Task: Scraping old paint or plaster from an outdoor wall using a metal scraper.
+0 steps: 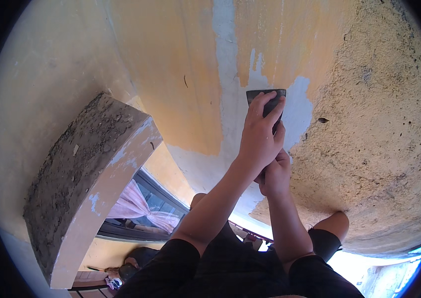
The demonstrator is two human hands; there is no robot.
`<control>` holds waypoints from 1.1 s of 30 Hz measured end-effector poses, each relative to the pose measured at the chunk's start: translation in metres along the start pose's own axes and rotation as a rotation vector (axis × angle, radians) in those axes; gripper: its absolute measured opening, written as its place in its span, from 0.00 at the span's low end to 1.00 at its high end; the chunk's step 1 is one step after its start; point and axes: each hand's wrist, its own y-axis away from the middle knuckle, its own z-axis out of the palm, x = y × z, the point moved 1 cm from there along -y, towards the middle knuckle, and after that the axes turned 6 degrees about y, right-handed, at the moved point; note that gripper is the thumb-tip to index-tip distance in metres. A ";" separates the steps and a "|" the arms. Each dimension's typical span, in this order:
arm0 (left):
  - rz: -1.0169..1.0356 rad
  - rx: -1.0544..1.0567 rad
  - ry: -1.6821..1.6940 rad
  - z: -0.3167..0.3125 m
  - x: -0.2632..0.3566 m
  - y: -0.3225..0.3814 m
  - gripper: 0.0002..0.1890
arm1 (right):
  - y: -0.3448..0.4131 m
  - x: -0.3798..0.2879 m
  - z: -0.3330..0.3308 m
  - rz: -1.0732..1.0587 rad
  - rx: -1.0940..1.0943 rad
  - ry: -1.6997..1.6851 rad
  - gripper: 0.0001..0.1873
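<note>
A wide-bladed scraper [254, 96] rests with its broad dark edge against the wall. My left hand [258, 139] lies over the blade, its fingers spread along it and pressing near the edge. Lower down, my right hand [278, 177] is closed around the handle, which is mostly hidden by both hands. About the blade, a bare pale grey patch [297, 111] borders orange-yellow paint [281, 44] with ragged edges. A grey strip [226, 56] runs upward from there, left of the blade.
On the left a concrete ledge [80, 149] juts out, its top littered with dirt and chips. Beneath it is a window with a tied pink curtain [139, 203]. Rough, pitted yellow wall [374, 149] spreads to the right. My bent knee [335, 225] is close to it.
</note>
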 end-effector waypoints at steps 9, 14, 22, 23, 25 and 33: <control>0.001 0.018 -0.007 0.002 0.002 0.002 0.25 | 0.005 -0.006 0.000 0.024 0.018 0.010 0.06; -0.013 -0.009 -0.003 0.001 0.001 0.006 0.26 | 0.005 -0.011 -0.002 0.050 0.008 0.047 0.06; -0.021 0.020 -0.034 0.004 -0.001 0.007 0.25 | 0.003 -0.016 -0.006 0.143 0.016 0.075 0.07; -0.024 0.012 -0.047 0.002 0.000 0.004 0.25 | 0.003 -0.015 -0.003 0.125 0.004 0.042 0.06; -0.027 -0.002 -0.063 0.001 0.001 0.006 0.25 | 0.007 -0.012 -0.002 0.107 -0.005 0.004 0.05; 0.000 -0.015 -0.078 -0.001 -0.008 0.010 0.26 | 0.004 -0.003 -0.001 0.099 -0.024 -0.007 0.06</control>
